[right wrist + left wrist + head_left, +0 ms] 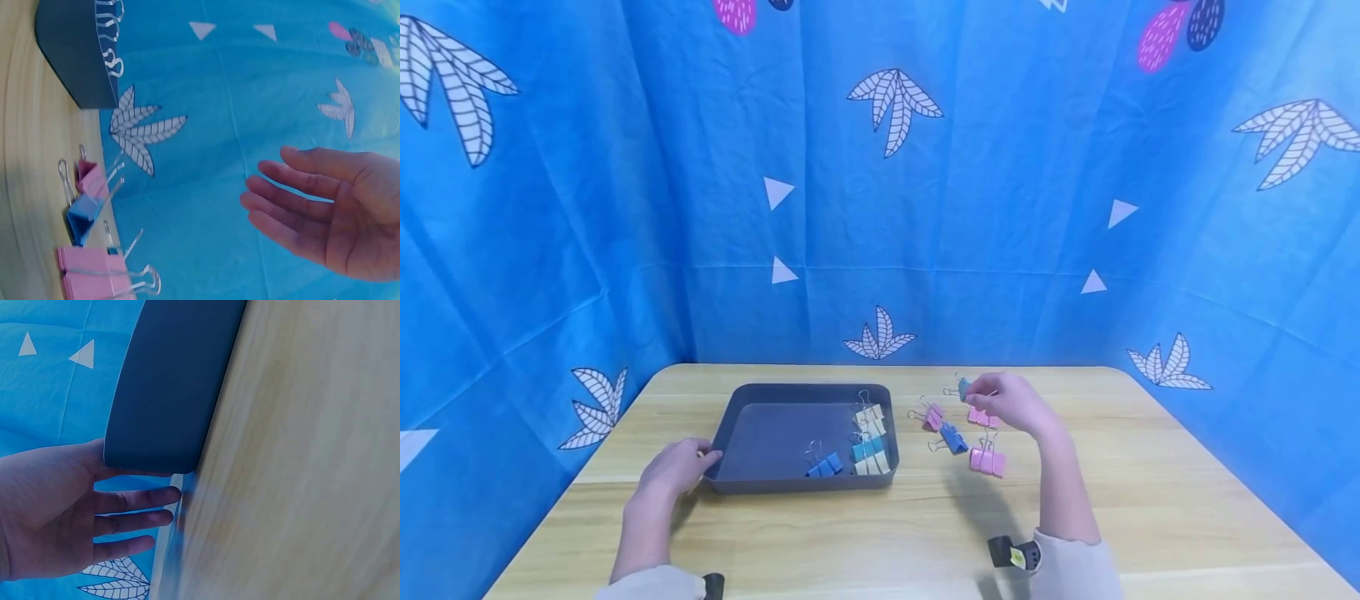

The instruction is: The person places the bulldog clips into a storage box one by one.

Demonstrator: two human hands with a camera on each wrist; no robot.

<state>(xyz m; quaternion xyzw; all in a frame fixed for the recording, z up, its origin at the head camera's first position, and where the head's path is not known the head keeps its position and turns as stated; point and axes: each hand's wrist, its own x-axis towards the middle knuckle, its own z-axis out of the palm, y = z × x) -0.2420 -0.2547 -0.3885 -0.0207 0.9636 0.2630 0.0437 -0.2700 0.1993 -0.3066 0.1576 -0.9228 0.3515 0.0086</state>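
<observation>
My left hand (675,468) holds the near left corner of a dark grey tray (775,485), thumb over the rim; its other fingers (134,520) extend straight beside the wall. In the right wrist view my right hand (337,209) hangs in the air with loosely bent fingers, nothing between them. The head view puts it above the loose binder clips, nearest a teal binder clip (964,388). Around it lie a pink clip (987,462), a blue clip (954,438), a darker pink clip (933,417) and another pink clip (982,418), partly covered by the hand.
Inside the tray, cream and teal binder clips (868,448) line the right side, and a blue clip (825,466) lies near the front wall. The wooden table (850,542) ends at a blue patterned curtain (1000,208) behind and at both sides.
</observation>
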